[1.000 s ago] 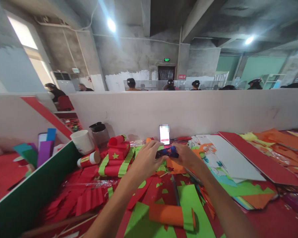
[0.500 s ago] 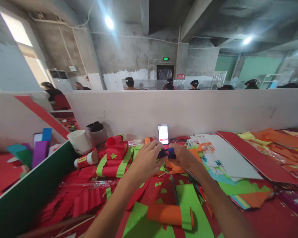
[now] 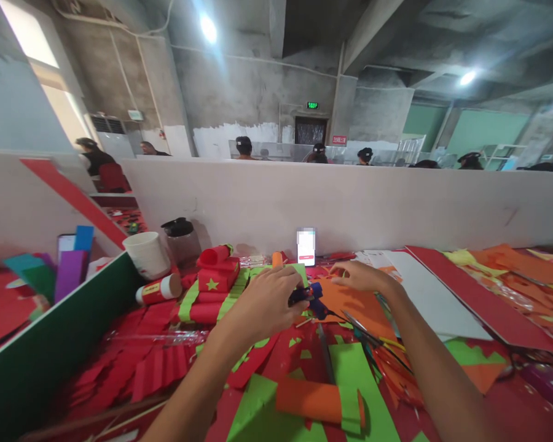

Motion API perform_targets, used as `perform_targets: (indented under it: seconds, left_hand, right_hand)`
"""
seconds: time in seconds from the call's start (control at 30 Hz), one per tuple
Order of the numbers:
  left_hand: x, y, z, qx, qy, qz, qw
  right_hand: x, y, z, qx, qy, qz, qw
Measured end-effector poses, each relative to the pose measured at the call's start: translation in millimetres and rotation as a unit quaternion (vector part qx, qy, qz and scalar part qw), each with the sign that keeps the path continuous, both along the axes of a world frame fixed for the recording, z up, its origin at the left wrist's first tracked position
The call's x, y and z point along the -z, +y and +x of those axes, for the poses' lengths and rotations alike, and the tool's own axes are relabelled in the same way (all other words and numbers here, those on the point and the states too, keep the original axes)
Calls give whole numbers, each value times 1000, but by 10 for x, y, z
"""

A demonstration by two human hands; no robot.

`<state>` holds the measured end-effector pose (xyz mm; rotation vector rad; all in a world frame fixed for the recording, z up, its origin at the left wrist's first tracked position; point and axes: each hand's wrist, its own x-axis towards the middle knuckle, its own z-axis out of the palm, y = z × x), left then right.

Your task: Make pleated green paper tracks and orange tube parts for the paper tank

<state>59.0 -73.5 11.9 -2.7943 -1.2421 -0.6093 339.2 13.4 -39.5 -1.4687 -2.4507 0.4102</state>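
Note:
My left hand is closed around a small dark blue and black tool whose exact kind I cannot make out. Part of it is hidden behind the fingers. To the right, my right hand hovers over orange paper, thumb and fingers apart. A phone with its screen lit stands behind both hands. Left of my left hand is a red paper model with a green star and green strips. Nearer me, an orange paper roll with a green band lies on green paper.
Scissors lie beneath my right forearm. At the left are a white cup, a lidded jar, a glue bottle and a green divider. White sheets cover the right side. A pale partition closes the back.
My right hand has left the blue tool and moved right, its fingers opening. My left hand keeps the tool, which now shows more. The view has shifted slightly.

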Motion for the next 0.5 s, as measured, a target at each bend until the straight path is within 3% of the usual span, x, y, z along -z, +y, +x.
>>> perform_targets:
  seconds: [0.07,0.2,0.33,0.5]
  left_hand:
    - [-4,-13,-11,3,6,-6,1000]
    - [2,-27,-19,13,12,-20,1000]
    - [-5,-32,-38,19,7,-27,999]
    - [-23,-33,-45,21,3,-32,999]
  right_hand:
    - [154,298,62,48,-66,65,995]
    - [501,784,79,71,-92,83,990]
    - [736,1011,133,74,-104,87,988]
    - [845,1174,231,88,-113,100,985]
